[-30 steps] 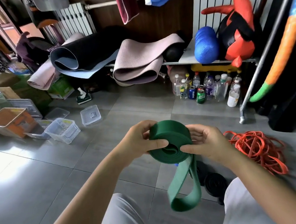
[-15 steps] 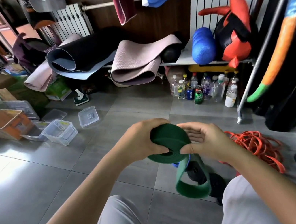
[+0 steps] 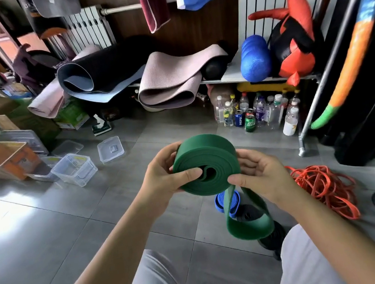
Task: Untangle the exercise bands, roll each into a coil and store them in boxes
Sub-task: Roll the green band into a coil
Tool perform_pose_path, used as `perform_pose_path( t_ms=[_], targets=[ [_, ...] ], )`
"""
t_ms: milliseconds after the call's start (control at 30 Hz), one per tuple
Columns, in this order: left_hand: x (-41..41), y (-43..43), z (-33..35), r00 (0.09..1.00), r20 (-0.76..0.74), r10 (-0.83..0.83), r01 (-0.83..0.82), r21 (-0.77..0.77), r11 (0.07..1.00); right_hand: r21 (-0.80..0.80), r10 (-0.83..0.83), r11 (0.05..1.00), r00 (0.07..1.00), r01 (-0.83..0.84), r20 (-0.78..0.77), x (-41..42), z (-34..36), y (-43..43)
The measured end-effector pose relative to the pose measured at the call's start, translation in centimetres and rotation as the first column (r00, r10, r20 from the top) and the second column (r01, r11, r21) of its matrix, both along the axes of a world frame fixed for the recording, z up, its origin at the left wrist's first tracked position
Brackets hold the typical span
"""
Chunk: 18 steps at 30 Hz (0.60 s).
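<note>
Hanging closest, between the person's knees, the unrolled tail (image 3: pixel 250 226) of the green exercise band is now only a short loop. A second ago it dangled lower, so more turns have gone onto the roll and the coil (image 3: pixel 206 167) looks fatter. Above the tail, the left hand (image 3: pixel 162 177) grips the coil, thumb pressed on its face near the hollow centre and fingers wrapped behind. The right hand (image 3: pixel 260 177) pinches the lower right edge, where the tail leaves the roll, between thumb and curled fingers. I judge the rolling of this band nearly done: a few more turns should take up the loop, and the grip must stay firm or the springy layers may unwind. On the floor just beyond lie a blue band (image 3: pixel 219 204) and a black coil (image 3: pixel 248 214), partly hidden by the tail, and to the right a tangled heap of orange bands (image 3: pixel 322 185) not yet sorted. Farther off to the left stand a clear plastic box (image 3: pixel 74 169), a separate lid (image 3: pixel 110 149) and an orange box (image 3: pixel 1 157), well apart from the hands, so storing is still ahead.
</note>
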<state>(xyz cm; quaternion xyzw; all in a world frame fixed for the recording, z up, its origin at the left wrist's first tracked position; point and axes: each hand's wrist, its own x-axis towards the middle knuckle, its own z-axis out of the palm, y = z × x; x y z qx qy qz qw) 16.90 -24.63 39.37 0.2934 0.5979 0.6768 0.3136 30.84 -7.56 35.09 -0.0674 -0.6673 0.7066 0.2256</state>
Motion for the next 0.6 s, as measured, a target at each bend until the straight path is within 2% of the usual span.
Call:
perform_pose_path(
  t_ms=[67, 100, 167, 233, 300, 367, 433, 600],
  targets=[
    [0.1, 0.2, -0.1, 0.999, 0.030, -0.025, 0.026, -0.029, 0.999, 0.009, -0.019, 1.000, 1.000, 0.019, -0.010, 0.0, 0.3, 0.1],
    [0.1, 0.3, 0.0, 0.999, -0.011, -0.035, 0.034, -0.077, 0.996, 0.015, -0.022, 1.000, 1.000, 0.022, -0.010, 0.0, 0.4, 0.3],
    [-0.2, 0.5, 0.9, 0.962, -0.270, -0.049, -0.020, -0.246, 0.969, 0.034, -0.026, 0.999, 1.000, 0.026, -0.002, 0.0, 0.6, 0.7],
    [-0.4, 0.7, 2.0, 0.831, -0.544, -0.117, -0.117, -0.376, 0.919, 0.073, -0.019, 0.997, 1.000, 0.017, 0.024, 0.0, 0.7, 1.2],
    [-0.4, 1.0, 3.3, 0.684, -0.688, -0.242, -0.135, -0.445, 0.885, 0.125, -0.002, 0.992, 0.998, -0.006, 0.065, -0.1, 0.8, 1.6],
    [-0.1, 1.7, 4.6, 0.561, -0.737, -0.377, -0.131, -0.529, 0.839, 0.188, 0.007, 0.982, 0.994, -0.029, 0.113, -0.2, 1.1, 1.8],
    [0.1, 2.4, 5.5, 0.482, -0.724, -0.493, -0.157, -0.625, 0.765, 0.241, 0.024, 0.968, 0.986, -0.064, 0.163, -0.5, 1.4, 1.6],
    [0.4, 3.1, 5.3, 0.490, -0.617, -0.616, -0.107, -0.744, 0.660, 0.277, 0.016, 0.957, 0.972, -0.082, 0.233, -0.7, 0.9, 1.2]
  ],
)
